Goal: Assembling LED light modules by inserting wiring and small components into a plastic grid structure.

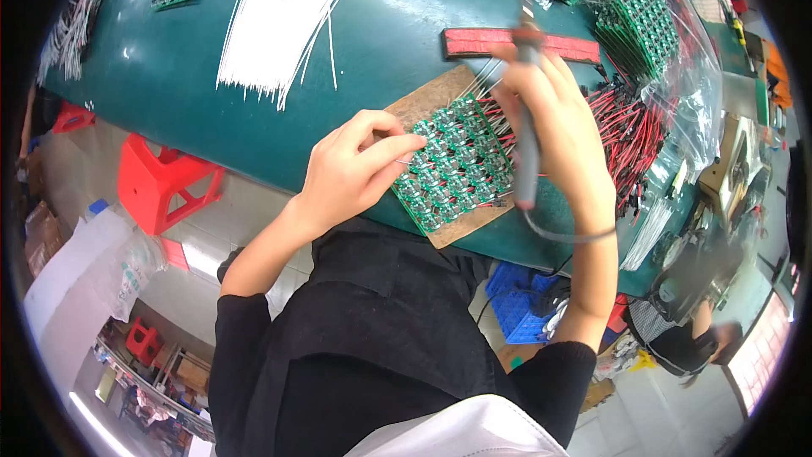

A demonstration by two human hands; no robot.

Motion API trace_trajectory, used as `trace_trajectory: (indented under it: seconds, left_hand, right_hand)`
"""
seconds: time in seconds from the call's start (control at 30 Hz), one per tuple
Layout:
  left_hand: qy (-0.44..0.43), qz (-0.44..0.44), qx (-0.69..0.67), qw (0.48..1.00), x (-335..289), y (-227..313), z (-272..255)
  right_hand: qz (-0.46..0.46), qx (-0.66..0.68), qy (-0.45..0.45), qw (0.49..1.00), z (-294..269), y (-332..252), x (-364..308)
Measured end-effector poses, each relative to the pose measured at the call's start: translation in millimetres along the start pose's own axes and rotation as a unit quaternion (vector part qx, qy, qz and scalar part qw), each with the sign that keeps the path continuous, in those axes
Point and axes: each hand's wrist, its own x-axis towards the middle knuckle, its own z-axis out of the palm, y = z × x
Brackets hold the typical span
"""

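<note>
A green circuit board panel (457, 165), made up of several small boards with parts on them, lies tilted on a brown wooden board (474, 224) before me. My left hand (359, 156) is at the panel's left edge, thumb and forefinger pinched. A thin white wire (403, 161) shows by these fingertips. Above the panel's right side, my right hand (554, 118) is closed round the grey handle of a soldering iron (528, 152), which is blurred by motion. The iron's tip points away toward the far side, and its cord hangs down by my wrist.
White wires (283, 25) lie spread at far left. Red and black wires (630, 135) pile up at right, beside stacked circuit panels (639, 25) in clear plastic. A red strip (520, 44) lies beyond the panel. A red stool (156, 182) and blue crate (516, 305) stand below the table.
</note>
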Motion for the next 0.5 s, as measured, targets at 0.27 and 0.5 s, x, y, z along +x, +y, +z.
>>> trace_trajectory:
  seconds: [0.27,0.5]
  left_hand:
    - [0.183,-0.002,-0.084,0.98,-24,-1,-13]
    - [0.173,-0.113,-0.057,0.977,-56,10,-3]
  right_hand:
    - [0.023,0.056,0.122,0.991,28,-37,-96]
    - [0.067,0.064,0.189,0.978,71,-39,-111]
